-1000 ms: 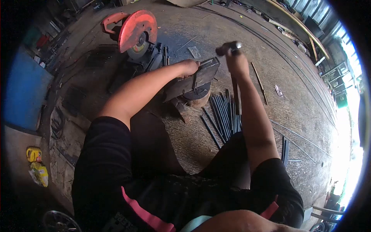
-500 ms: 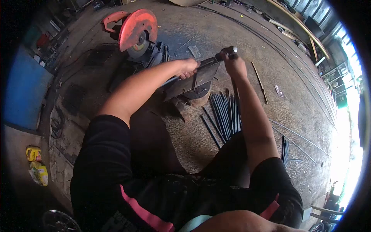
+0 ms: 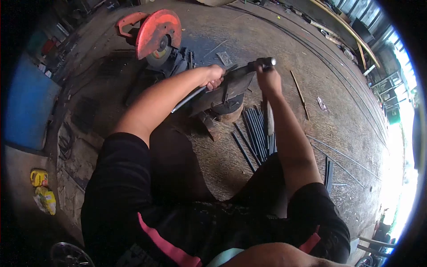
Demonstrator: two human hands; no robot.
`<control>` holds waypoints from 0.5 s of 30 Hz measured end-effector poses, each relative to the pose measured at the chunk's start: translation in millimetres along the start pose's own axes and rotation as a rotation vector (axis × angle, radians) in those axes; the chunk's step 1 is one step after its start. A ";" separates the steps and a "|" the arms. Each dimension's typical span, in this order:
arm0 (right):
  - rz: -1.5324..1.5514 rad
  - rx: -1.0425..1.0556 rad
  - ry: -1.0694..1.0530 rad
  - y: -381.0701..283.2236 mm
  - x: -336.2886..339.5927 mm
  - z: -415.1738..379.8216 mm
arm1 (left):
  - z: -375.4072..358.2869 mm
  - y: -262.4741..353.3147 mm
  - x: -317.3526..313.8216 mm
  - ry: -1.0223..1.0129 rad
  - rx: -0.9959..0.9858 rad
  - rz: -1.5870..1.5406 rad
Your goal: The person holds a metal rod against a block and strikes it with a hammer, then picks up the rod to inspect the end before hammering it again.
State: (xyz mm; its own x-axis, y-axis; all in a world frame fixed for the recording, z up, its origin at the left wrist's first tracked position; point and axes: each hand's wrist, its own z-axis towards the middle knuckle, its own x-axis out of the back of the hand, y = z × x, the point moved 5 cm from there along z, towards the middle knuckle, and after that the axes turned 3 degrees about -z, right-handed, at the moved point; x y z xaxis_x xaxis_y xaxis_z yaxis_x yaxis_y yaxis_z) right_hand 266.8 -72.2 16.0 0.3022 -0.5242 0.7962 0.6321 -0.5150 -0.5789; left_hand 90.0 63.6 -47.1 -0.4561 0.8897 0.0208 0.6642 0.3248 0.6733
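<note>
My left hand [image 3: 213, 77] is closed around a thin metal rod [image 3: 189, 99], which slants from lower left to upper right. Above a dark metal plate [image 3: 211, 99] on a wooden stump [image 3: 232, 115], my right hand [image 3: 270, 80] grips a hammer [image 3: 267, 63] close to its head. The hammer's handle hangs down below that hand. Where the rod's far end lies is hard to make out near the hammer head. Several dark cut rods [image 3: 253, 131] lie side by side on the ground between the stump and my knees.
A red cut-off saw [image 3: 158, 33] stands beyond my left forearm. Long rods [image 3: 338, 158] and a thin stick [image 3: 299, 95] lie on the ground to the right. A blue panel [image 3: 29, 102] and a yellow container [image 3: 39, 177] are at the left.
The rod has shifted or tilted, so its lower end now shows beside my left forearm. My right hand and the hammer have moved slightly, and the handle now shows more plainly.
</note>
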 end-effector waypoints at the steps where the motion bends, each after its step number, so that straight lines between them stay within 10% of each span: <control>1: 0.090 -0.088 -0.073 6.5 -5.1 -0.3 | 1.1 -5.1 4.6 0.003 -0.007 0.003; 15: 0.260 0.067 0.099 -3.2 9.2 7.0 | -12.8 25.1 -11.8 0.505 -0.622 1.010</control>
State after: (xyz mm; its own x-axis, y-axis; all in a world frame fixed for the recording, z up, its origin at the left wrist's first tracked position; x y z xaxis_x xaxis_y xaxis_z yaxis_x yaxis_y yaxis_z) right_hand 272.5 -70.6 26.4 0.3913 -0.6980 0.5997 0.5892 -0.3105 -0.7459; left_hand 104.5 57.2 -21.0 -0.1785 0.3884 0.9040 0.5201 -0.7427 0.4218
